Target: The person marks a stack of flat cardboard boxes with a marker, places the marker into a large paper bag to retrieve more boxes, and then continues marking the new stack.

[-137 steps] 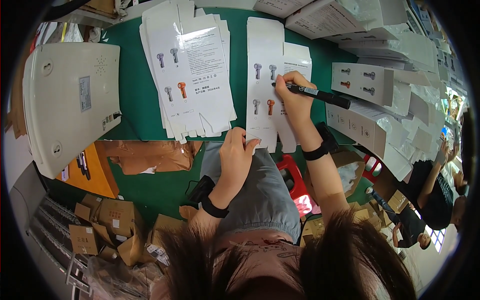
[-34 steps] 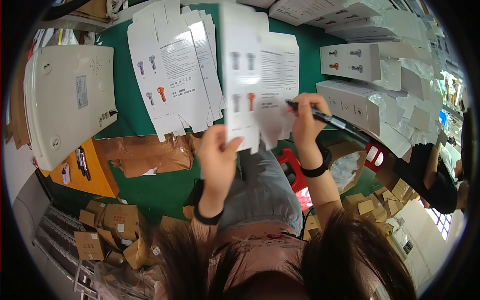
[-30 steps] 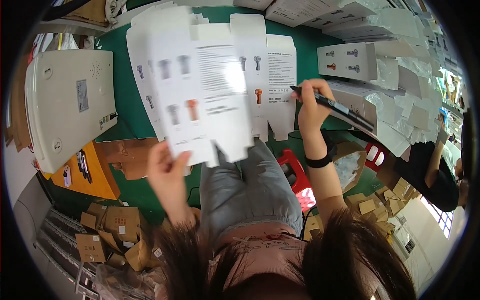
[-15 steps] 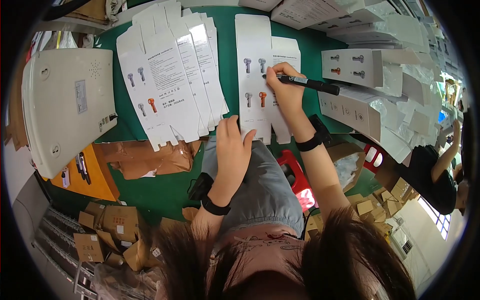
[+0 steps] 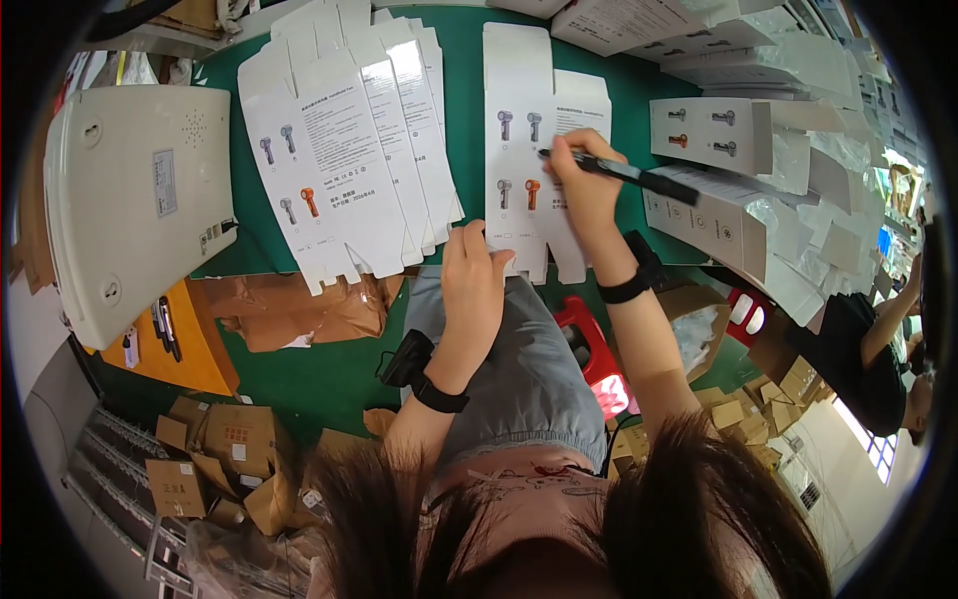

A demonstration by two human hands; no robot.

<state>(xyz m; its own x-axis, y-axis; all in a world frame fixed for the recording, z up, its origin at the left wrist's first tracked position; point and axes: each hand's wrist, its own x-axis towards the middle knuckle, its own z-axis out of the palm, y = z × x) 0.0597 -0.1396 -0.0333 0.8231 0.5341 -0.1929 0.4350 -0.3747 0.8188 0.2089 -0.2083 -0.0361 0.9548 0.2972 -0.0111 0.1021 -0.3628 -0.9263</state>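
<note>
Marking a flat box (image 5: 517,160) on the counter (image 5: 464,120), apparently mid-batch.
Resting left hand (image 5: 473,280) at the flat box's near-left corner, hard to tell whether pinching; gripping a black pen (image 5: 649,181) in right hand (image 5: 589,180) over its middle, tip near the printed fans (image 5: 534,125). Probably done with the fanned pile (image 5: 339,160) left of the flat box; seemingly unfinished here, remainder hard to judge.

Prob. a packing workshop or small factory: green worktable (image 5: 462,110) w/ flat printed white cartons (image 5: 344,150), more white boxes (image 5: 707,132) stacked along its R side, brown cardboard boxes (image 5: 235,431) heaped btm L, co-worker (image 5: 850,334) in black far R.
</note>
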